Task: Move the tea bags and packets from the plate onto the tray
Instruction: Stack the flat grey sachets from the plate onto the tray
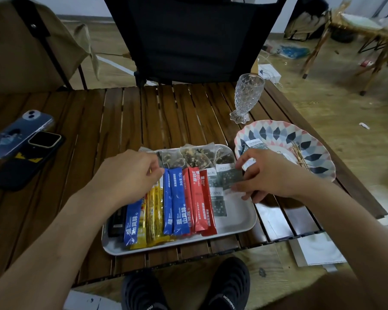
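A white tray (pixel 237 222) lies on the table, filled with blue stick packets (pixel 177 202), red stick packets (pixel 199 198), yellow stick packets (pixel 154 211), a black packet (pixel 116 222) and tea bags (pixel 195 156) along its far edge. My right hand (pixel 269 175) pinches a dark green sachet (pixel 230 177) over the tray's right part, above other green sachets (pixel 218 204). My left hand (pixel 130 175) has curled fingers at the top of the yellow packets; what it holds is hidden. The patterned plate (pixel 300 139) at the right holds one green sachet (pixel 253 145) and some dry stalks (pixel 299 156).
A cut-glass vase (pixel 248 97) stands behind the plate. Two phones (pixel 20 135) lie at the table's left. A black chair (pixel 188 39) stands beyond the slatted wooden table (pixel 121 113). White papers (pixel 316 249) lie by the right front edge.
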Motion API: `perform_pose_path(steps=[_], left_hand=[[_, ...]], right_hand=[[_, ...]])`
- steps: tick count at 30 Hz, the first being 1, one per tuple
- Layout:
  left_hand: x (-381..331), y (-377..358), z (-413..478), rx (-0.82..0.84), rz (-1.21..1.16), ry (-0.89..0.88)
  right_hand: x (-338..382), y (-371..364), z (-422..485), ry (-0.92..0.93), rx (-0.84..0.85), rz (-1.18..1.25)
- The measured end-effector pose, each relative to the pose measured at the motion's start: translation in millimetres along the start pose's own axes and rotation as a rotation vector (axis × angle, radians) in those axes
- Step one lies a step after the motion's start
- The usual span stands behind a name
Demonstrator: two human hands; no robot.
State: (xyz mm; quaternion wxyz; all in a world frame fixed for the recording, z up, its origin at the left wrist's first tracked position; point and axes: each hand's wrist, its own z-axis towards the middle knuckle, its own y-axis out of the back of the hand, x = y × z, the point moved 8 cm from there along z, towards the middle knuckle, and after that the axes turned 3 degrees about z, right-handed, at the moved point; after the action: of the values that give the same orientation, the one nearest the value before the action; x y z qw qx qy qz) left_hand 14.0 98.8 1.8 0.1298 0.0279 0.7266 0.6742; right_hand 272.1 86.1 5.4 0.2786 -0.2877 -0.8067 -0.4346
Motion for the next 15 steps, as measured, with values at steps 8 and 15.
perform_pose_path(steps=[8,15], left_hand=[[-2,3,-2,0.004,-0.02,-0.007],[0,1,-1,0.01,-0.036,-0.01]], right_hand=[[-16,-36,-1,-0.128,0.251,-0.06],[-27,-57,7,-0.18,0.31,-0.118]])
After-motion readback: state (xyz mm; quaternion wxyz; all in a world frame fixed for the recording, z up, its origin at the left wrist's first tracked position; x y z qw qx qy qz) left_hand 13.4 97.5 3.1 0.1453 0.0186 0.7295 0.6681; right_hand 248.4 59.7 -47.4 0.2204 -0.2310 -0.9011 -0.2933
